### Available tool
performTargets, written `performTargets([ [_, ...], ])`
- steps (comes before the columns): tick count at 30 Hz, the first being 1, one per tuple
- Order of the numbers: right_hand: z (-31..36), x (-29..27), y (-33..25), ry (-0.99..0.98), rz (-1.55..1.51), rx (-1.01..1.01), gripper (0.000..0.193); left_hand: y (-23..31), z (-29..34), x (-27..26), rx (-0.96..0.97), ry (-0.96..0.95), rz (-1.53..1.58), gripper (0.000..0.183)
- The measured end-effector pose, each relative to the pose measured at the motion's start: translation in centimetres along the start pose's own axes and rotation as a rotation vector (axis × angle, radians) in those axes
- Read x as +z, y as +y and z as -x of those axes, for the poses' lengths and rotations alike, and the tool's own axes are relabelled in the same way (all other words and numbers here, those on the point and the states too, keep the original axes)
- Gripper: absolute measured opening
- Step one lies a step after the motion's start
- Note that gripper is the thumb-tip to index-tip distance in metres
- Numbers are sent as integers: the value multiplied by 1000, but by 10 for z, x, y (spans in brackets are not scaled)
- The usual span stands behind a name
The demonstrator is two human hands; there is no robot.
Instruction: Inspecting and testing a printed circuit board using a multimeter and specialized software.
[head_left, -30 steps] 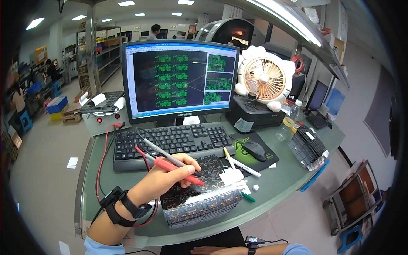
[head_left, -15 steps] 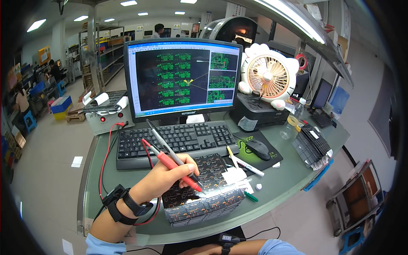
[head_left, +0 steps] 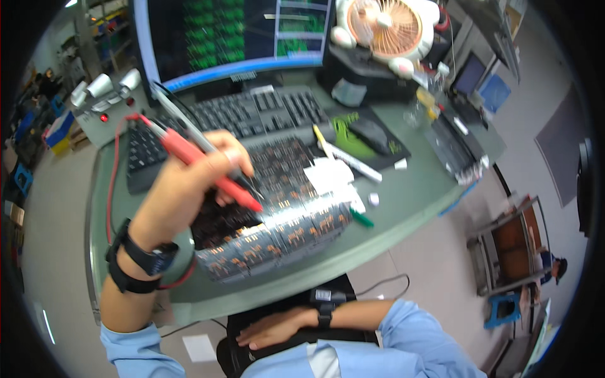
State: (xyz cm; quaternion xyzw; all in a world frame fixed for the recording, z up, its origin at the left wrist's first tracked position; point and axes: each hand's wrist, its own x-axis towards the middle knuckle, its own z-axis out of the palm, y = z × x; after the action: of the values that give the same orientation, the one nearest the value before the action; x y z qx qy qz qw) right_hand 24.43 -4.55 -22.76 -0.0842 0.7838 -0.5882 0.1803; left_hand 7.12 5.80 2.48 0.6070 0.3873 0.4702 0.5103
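My left hand (head_left: pixel 186 186) is closed around a red test probe (head_left: pixel 179 148) and a grey-and-black test probe (head_left: pixel 183 118), held together like chopsticks. Their tips point down over the near part of a stack of dark circuit board panels (head_left: pixel 283 165); motion blur hides whether they touch. A red cable (head_left: pixel 111 189) runs from the red probe's rear end to a grey tester box with a lit red lamp (head_left: pixel 104 118). Low in the view, my right hand (head_left: pixel 280 329) lies flat on my lap, fingers stretched, holding nothing.
Behind the boards stand a black keyboard (head_left: pixel 249 116) and a monitor (head_left: pixel 214 38) with green board layouts. Beside them are a white marker (head_left: pixel 356 162), white paper pieces (head_left: pixel 329 176), a green cap (head_left: pixel 362 218), a mouse (head_left: pixel 369 136), a fan (head_left: pixel 384 28) and another board stack (head_left: pixel 455 148).
The head view has tilted down, bringing my lap and whole right hand into sight. My left hand still grips both probes over the board stack.
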Motion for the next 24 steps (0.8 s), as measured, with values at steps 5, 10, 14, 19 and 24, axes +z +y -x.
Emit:
performTargets([
  [5, 2, 3, -6, 47, 39, 31, 66, -5, 0, -4, 113, 9, 16, 27],
  [10, 4, 5, -4, 20, 32, 30, 67, -7, -1, 0, 116, 21, -2, 27],
  [14, 3, 6, -4, -7, 42, 19, 68, -6, 1, 2, 104, 30, 33, 27],
  [19, 2, 4, -9, -56, 68, 24, 68, -4, 6, 1, 91, 6, 5, 30],
  [24, 6, -2, -16, -62, 85, 39, 68, -10, 0, -2, 184, -64, 41, 26],
])
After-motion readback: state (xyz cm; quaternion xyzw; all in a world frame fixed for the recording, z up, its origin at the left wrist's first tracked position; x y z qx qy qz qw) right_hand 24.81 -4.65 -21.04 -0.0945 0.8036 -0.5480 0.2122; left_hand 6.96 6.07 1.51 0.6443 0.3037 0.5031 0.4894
